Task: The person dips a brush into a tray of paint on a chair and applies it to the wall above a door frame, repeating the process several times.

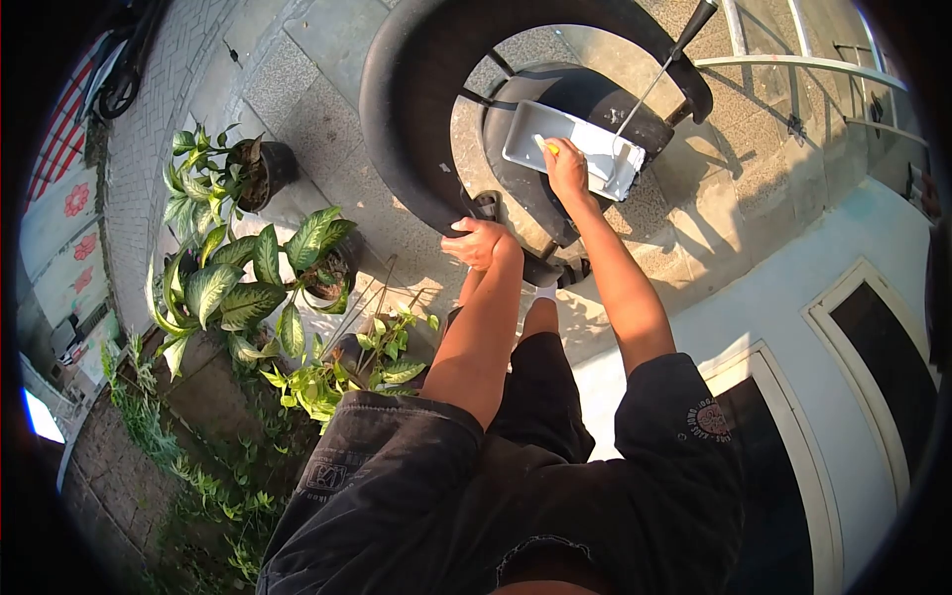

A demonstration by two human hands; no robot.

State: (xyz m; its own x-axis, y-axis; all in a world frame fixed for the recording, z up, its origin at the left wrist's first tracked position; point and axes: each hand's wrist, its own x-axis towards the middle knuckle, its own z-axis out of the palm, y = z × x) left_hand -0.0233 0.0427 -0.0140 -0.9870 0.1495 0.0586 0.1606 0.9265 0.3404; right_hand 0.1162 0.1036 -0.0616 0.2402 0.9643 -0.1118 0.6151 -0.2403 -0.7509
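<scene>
My right hand [567, 173] is closed on a small yellow-handled paintbrush [551, 149], its pale tip pointing left over a paint tray [512, 139]. White paint covers the tray's right part. A paint roller with a black handle [693, 30] and a thin metal rod leans in the tray, its head on the painted side. Under the tray is the dark seat [501, 174] of a round-backed chair. My left hand [478, 245] is curled in front of the chair's curved backrest [392, 109]; whatever its fingers hold, if anything, is hidden.
Potted plants with variegated leaves [238, 288] stand to the left, one in a black pot [273, 175]. Greenery grows at lower left. A pale metal railing [793, 62] is at upper right. A white wall [734, 307] with dark-paned frames runs along the right.
</scene>
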